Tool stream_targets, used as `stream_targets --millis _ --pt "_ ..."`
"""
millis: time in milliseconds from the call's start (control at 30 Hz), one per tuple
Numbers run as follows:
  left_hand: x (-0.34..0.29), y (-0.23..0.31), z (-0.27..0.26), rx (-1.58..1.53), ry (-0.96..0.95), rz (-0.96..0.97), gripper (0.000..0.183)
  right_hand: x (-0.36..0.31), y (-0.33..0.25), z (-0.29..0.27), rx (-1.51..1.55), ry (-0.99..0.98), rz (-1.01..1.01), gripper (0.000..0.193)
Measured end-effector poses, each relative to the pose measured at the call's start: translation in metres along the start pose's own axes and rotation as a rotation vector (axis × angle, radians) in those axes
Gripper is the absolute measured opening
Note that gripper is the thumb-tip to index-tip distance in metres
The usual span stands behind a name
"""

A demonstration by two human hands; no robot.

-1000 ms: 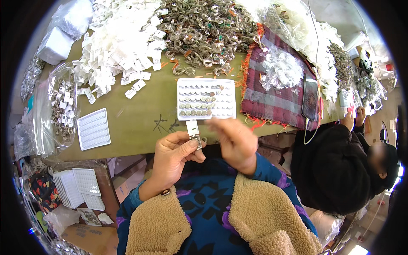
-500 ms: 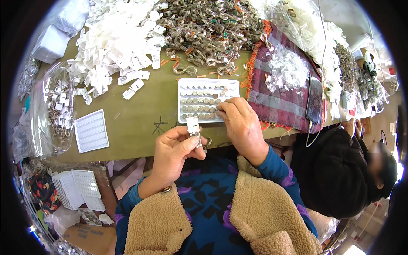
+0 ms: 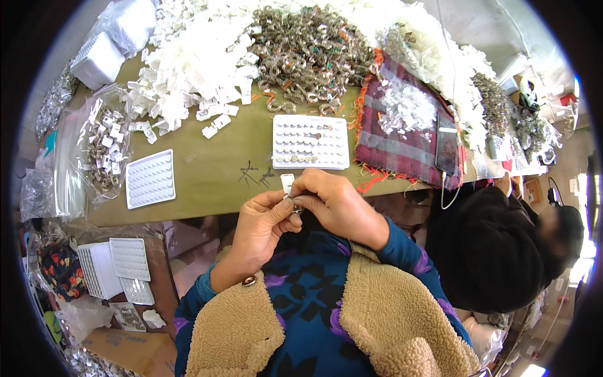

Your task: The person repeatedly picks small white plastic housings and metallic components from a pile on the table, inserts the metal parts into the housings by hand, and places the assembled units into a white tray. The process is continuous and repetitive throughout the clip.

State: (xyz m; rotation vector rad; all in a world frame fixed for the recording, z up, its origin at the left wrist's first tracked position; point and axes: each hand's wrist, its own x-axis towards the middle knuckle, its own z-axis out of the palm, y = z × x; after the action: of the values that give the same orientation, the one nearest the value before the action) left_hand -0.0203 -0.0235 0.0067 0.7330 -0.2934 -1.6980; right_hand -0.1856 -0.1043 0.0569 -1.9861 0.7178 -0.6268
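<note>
You look partway through one piece: your left hand pinches a small white plastic piece, upright at the fingertips. Your right hand has its fingers bent in against it from the right; can't tell if they grip the piece, a small part, or just steady it. Piece doesn't look finished, a judgement only.

Just beyond your fingers on the surface is a white tray; only some wells clearly show round discs, mostly the lower rows, so that batch seems partly used or partly filled, can't say which. Left of your fingers, a second white tray, contents unreadable. Farther out, a big heap of white pieces and a heap of coiled wires, so plenty seems left. Well left of your fingers, a clear bag holds white pieces with wires, maybe done ones.

Hidden: the lower end of the piece, under your fingers, plus most of your right fingertips. Shiny bit there too small to name. Far side of the white heap is washed out, outer edges bend into black
</note>
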Motion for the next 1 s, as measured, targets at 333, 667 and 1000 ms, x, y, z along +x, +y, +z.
stream_targets --millis 333,667,1000 --pt "0.016 0.026 0.023 0.021 -0.082 0.062 0.014 -0.011 -0.008 0.018 -0.229 0.331 -0.324 0.029" --pt "0.032 0.028 0.037 0.253 -0.296 -0.211 0.008 -0.02 -0.02 0.004 0.564 0.49 0.353 0.027" --pt "0.041 0.002 0.026 -0.21 -0.399 -0.482 0.031 -0.046 -0.016 -0.019 -0.072 0.401 -0.106 0.031"
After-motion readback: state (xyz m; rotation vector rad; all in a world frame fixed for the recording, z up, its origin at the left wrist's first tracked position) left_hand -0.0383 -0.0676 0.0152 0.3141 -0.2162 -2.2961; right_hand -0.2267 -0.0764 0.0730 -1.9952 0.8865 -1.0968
